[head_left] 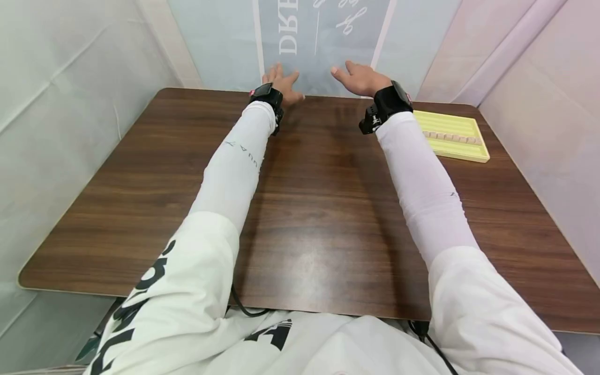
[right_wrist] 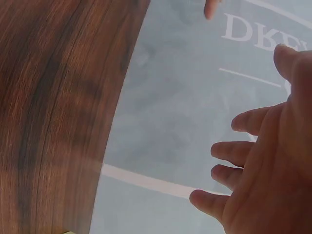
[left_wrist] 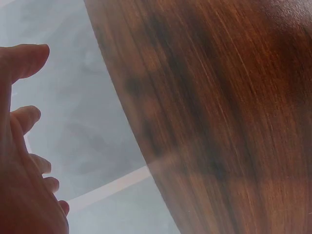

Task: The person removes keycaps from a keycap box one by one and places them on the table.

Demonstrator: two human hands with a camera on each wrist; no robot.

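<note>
Both arms reach out over the far edge of the brown wooden table (head_left: 309, 208). My left hand (head_left: 283, 86) has its fingers spread and holds nothing; in the left wrist view the thumb and fingertips (left_wrist: 33, 113) show against the pale hanging cloth. Across from it, my right hand (head_left: 361, 79) is raised with fingers apart and an empty palm. The right wrist view shows that hand's loosely bent fingers (right_wrist: 229, 152) in front of the cloth. A gap separates the two hands.
A yellow tray (head_left: 450, 124) with a row of small light wooden blocks (head_left: 452, 137) lies at the table's back right, beside the right forearm. Behind the table hangs a blue-grey cloth (head_left: 225, 47) with white lettering. White sheets (head_left: 70, 104) enclose the sides.
</note>
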